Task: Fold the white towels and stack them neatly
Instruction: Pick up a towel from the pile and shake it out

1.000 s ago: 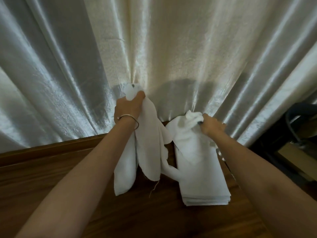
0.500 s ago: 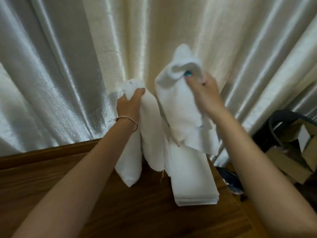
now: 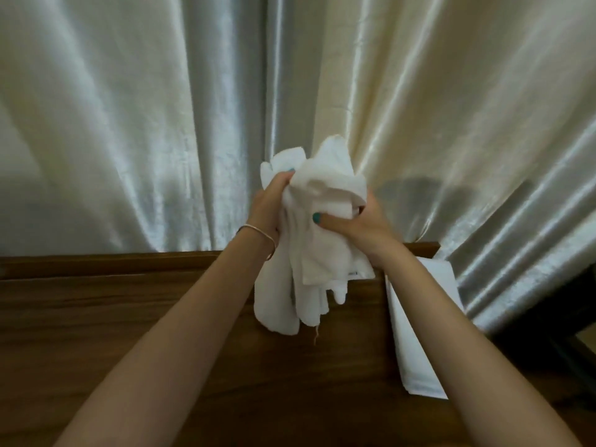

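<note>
Right hand (image 3: 364,225) has carried its towel left from the folded stack (image 3: 416,333); both hands now grip one bunched towel bundle (image 3: 319,240), left hand (image 3: 269,204) included. Unfolded.

both bare forearms reach forward and converge at chest height. the left hand (image 3: 269,201) is raised, fingers curled round the bunched white towel (image 3: 317,227), a thin bangle (image 3: 259,232) on its wrist. the right hand (image 3: 358,221) grips the same cloth from the other side, thumb laid flat across it, nail painted teal.
</note>
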